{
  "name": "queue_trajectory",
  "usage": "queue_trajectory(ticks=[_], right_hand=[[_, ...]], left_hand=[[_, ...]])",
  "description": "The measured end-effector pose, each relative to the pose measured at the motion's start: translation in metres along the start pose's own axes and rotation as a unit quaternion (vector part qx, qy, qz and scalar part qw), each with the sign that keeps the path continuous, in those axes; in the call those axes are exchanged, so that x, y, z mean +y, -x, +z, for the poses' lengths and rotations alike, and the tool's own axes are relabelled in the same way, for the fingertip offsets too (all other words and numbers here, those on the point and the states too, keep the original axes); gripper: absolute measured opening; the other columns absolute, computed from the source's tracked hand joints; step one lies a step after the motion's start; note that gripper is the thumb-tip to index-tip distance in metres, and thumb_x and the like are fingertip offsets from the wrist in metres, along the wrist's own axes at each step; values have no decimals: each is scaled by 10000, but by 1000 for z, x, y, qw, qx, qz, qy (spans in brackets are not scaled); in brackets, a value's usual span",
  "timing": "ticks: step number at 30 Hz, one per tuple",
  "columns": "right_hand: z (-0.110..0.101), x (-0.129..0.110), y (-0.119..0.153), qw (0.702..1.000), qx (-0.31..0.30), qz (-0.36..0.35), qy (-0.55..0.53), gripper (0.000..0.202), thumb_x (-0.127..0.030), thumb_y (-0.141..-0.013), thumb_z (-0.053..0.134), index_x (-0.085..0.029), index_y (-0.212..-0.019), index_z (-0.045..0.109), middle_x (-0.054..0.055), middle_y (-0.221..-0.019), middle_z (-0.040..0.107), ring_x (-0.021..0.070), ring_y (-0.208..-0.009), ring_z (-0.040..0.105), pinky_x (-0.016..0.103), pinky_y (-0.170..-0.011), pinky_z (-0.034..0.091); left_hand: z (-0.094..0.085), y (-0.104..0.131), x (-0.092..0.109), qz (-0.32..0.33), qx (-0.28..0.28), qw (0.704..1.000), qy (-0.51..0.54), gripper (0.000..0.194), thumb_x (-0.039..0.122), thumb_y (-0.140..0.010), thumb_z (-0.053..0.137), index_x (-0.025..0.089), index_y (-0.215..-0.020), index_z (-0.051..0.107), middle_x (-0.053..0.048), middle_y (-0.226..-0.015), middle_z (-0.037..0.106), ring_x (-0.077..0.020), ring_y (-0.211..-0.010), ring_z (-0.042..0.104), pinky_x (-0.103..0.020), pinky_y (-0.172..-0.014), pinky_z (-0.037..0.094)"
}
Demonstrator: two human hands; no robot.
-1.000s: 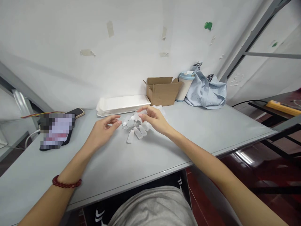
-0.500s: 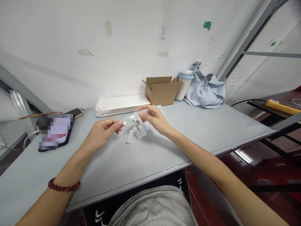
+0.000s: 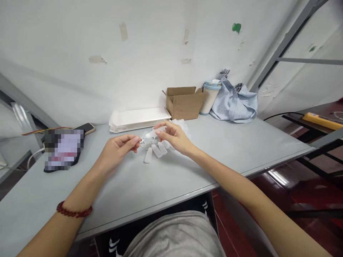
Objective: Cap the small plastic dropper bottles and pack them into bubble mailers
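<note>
While left hand (image 3: 123, 149) pinches shut — right hand (image 3: 173, 135) grips bottle (image 3: 151, 134)

- My left hand (image 3: 118, 149) was open a second ago, thumb and forefinger apart; now their tips are pinched together.
- That hand has also come closer in to the small bottle (image 3: 153, 134) that I hold in my right hand (image 3: 175, 137).
- I've eased my right hand leftward since the last view, bringing the bottle's white tip right up near the left fingertips; from here I can't tell if they touch.
- More of the clear pile (image 3: 183, 126) now shows behind my right hand.
</note>
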State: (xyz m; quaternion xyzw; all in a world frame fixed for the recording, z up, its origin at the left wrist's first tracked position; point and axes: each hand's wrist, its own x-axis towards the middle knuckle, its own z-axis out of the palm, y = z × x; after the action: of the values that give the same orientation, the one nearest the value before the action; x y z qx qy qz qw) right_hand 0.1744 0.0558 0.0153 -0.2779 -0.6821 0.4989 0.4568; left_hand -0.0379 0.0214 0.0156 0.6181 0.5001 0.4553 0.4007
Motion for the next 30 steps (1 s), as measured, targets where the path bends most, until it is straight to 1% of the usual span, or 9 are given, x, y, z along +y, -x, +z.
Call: queue_trajectory(ticks=[3,6,13,17,20,23,25,27,30], right_hand=[[2,-1,1,1000,1,1,-8,222,-359,-843,614,-183,-976,591,-44,-614,556,74,-513,464,209,-485,342],[3,-1,1,1000,11,-1,-6,219,-353,-841,614,-183,-977,594,-45,-611,556,75,-513,470,210,-491,351],[8,5,2,999,40,8,-23,251,-365,-820,624,-173,-978,588,-33,-613,588,85,-533,496,211,-490,336],[11,8,3,997,63,22,-35,270,-385,-804,633,-175,-968,585,-34,-615,601,87,-541,508,215,-502,333],[11,8,3,996,64,38,-57,265,-382,-777,661,-173,-927,599,-46,-580,573,92,-554,526,218,-514,345],[7,6,1,995,58,46,-62,241,-365,-760,681,-169,-886,621,-62,-536,519,85,-533,495,215,-505,334],[3,5,0,997,44,41,-53,222,-358,-764,679,-166,-865,632,-62,-527,504,81,-529,472,214,-502,319],[0,5,0,998,27,38,-37,214,-361,-774,669,-166,-855,638,-58,-529,504,79,-524,455,213,-495,302],[-1,6,0,999,9,38,-15,221,-370,-788,650,-166,-873,638,-56,-537,519,77,-505,439,213,-485,289]], left_hand=[[1,-1,-5,-13,-3,998,69,252,421,-748,697,179,-681,678,-8,-693,597,-127,-660,528,-243,-652,476],[2,-2,-7,-28,1,994,105,230,399,-729,721,177,-677,688,-10,-698,589,-126,-666,522,-238,-642,479],[5,-1,-6,-40,-5,989,144,227,372,-754,711,164,-669,680,-12,-721,587,-118,-680,518,-231,-642,470],[7,1,-6,-39,14,989,140,222,380,-739,719,168,-683,682,-7,-717,606,-118,-673,527,-243,-654,468],[9,3,-6,-31,32,993,107,232,398,-727,717,174,-686,678,-4,-718,627,-119,-655,534,-254,-663,468],[10,5,-2,-15,41,999,21,247,426,-745,680,183,-702,678,-5,-716,649,-126,-639,546,-263,-674,468],[11,6,1,0,41,998,-56,248,433,-756,654,191,-711,681,-5,-698,656,-134,-636,558,-261,-672,468],[11,8,4,17,39,993,-111,243,434,-758,636,199,-718,681,-5,-687,662,-144,-641,572,-257,-661,472],[12,9,6,35,30,989,-142,249,443,-755,616,205,-718,675,-5,-683,669,-152,-643,587,-252,-639,477]])
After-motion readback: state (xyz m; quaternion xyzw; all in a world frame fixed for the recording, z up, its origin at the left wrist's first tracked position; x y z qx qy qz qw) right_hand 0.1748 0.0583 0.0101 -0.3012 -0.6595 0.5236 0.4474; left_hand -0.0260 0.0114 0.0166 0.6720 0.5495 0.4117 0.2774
